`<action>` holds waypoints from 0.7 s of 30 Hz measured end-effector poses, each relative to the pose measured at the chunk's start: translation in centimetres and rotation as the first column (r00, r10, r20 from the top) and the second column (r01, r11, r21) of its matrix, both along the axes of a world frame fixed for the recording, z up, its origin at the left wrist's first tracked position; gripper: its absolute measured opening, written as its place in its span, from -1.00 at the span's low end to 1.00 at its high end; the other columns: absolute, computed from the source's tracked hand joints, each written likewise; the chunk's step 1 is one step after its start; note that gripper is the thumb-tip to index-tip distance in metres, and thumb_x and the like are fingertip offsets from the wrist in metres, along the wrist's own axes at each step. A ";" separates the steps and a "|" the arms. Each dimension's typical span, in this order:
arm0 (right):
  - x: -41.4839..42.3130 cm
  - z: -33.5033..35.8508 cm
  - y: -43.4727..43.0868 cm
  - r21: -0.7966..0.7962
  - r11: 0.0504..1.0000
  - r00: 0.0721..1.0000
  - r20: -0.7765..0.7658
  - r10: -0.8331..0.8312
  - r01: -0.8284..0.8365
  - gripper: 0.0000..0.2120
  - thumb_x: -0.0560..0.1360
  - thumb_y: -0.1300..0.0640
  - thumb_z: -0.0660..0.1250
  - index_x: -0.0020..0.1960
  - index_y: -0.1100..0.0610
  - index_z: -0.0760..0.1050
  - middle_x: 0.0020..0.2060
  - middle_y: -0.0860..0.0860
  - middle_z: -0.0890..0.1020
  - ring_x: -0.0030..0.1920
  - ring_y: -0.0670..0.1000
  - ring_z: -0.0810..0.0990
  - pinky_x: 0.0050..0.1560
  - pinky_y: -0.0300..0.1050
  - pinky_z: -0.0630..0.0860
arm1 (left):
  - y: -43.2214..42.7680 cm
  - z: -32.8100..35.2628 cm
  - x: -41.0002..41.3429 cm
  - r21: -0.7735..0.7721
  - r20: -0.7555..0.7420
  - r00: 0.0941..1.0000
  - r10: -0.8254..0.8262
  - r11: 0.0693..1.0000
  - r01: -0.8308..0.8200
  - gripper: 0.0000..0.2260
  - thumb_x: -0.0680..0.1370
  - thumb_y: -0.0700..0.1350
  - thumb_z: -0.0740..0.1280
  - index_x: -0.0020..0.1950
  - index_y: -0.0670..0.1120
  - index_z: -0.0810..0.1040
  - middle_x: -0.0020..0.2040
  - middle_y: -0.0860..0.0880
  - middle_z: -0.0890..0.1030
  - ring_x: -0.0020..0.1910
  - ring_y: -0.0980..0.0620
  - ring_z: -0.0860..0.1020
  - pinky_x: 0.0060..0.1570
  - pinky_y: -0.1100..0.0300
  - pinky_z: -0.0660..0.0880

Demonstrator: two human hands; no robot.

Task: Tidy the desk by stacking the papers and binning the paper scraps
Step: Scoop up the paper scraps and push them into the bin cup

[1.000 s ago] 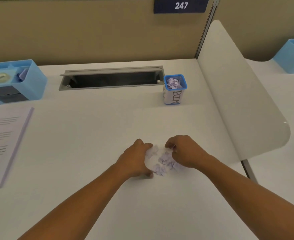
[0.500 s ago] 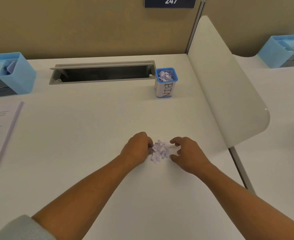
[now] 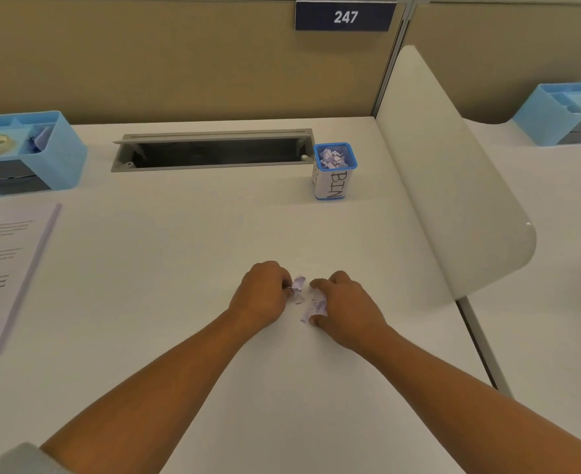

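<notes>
Nearest us, a pale sleeve (image 3: 12, 460) shows at the lower left edge, and both bare forearms reach forward over the white bench (image 3: 145, 302). We find the left hand (image 3: 261, 295) and the right hand (image 3: 347, 309) just beside each other at mid-bench, with the paper scraps (image 3: 313, 304) between them. The left grip is curled and pinches a purplish scrap at its fingertips. The right grip is curled over the rest of the small heap, thumb under and fingers on top, so both grips are closed on scraps. A few bits lie on the bench between the hands.

Far to the left we see the stacked papers (image 3: 5, 268), printed with lines too blurred to read.

Further back stands the blue-rimmed bin (image 3: 333, 179), hand-lettered "BIN" on its white side, with more scraps inside. Just left of it we see an open grey cable slot (image 3: 214, 152). A blue organiser (image 3: 43, 155) sits at the far left. A white divider (image 3: 453, 183) runs along the right edge, with a second blue organiser (image 3: 562, 114) beyond it. On the tan partition we read a dark sign (image 3: 345, 17): "247".
</notes>
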State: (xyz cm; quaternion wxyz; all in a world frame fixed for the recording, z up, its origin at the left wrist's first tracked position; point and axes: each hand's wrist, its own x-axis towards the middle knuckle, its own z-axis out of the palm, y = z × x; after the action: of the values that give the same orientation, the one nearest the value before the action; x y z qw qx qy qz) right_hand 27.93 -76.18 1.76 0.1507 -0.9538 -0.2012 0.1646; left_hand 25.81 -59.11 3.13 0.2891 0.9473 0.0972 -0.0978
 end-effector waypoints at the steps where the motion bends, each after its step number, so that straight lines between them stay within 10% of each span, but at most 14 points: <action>1: -0.1 -0.1 0.2 -0.015 1.000 1.000 0.023 0.019 -0.018 -0.56 0.42 -0.11 0.43 0.25 0.01 0.50 0.04 0.03 0.46 -0.07 0.04 0.51 -0.13 -0.13 0.51 | 0.2 0.2 -0.1 -0.005 0.010 1.000 0.007 1.000 -0.006 -0.87 0.57 -0.20 0.35 -0.06 -0.14 0.71 -0.10 -0.12 0.68 -0.11 -0.09 0.63 -0.05 0.08 0.57; 8: 0.3 -0.5 0.7 -0.042 0.998 0.994 0.094 0.059 -0.055 -0.86 0.53 0.10 0.32 0.03 -0.04 0.61 -0.19 -0.06 0.38 -0.29 -0.02 0.38 -0.34 -0.21 0.26 | 1.2 0.6 -0.2 -0.041 0.008 0.998 0.063 0.997 -0.063 -0.84 0.55 -0.12 0.41 -0.18 -0.16 0.68 -0.19 -0.13 0.68 -0.18 -0.12 0.63 -0.12 0.06 0.58; 21: 3.2 1.9 0.2 -0.056 0.998 0.995 0.092 -0.028 0.033 -0.81 0.50 0.25 0.28 -0.05 0.08 0.65 -0.17 0.04 0.69 -0.19 0.05 0.62 -0.24 -0.21 0.43 | 0.9 1.3 2.0 -0.097 0.033 0.993 0.113 0.989 -0.110 -0.77 0.54 -0.09 0.44 -0.32 -0.08 0.60 -0.32 -0.04 0.59 -0.33 -0.04 0.56 -0.28 0.19 0.44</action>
State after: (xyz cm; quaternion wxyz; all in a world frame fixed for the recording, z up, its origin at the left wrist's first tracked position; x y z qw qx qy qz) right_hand 31.08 -75.98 3.66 0.1165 -0.9672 -0.1884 0.1242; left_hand 27.85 -58.20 4.42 0.3406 0.9273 0.1397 -0.0679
